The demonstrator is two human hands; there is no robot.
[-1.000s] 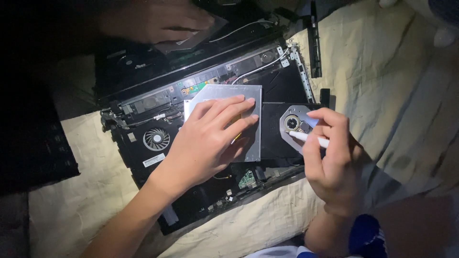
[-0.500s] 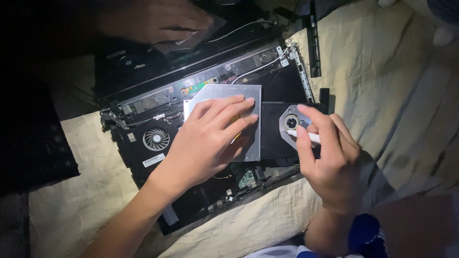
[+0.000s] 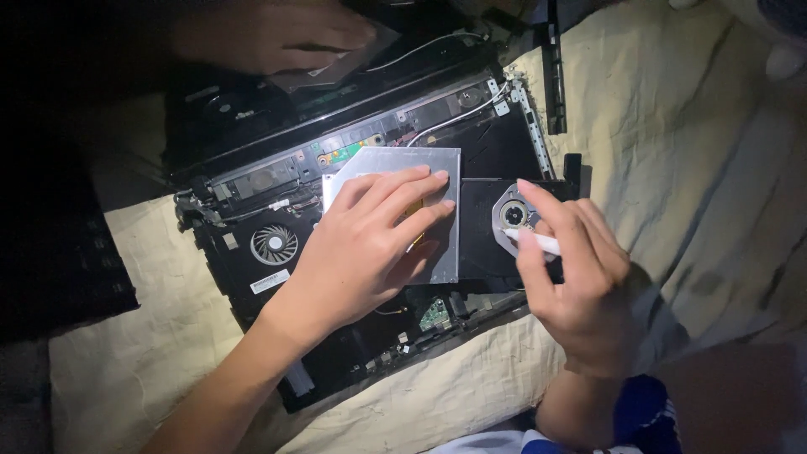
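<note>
here, opened laptop (image 3: 353,252) lies on cream cloth (image 3: 672,151).

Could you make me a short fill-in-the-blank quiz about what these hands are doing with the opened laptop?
1. The left hand lies flat on a silver metal ____.
2. The right hand holds a thin ____ stick at the drive's spindle hub.
3. The round cooling fan sits to the ____ of the left hand.
4. The laptop rests on a beige ____.

Missing words: plate; white; left; cloth
</note>
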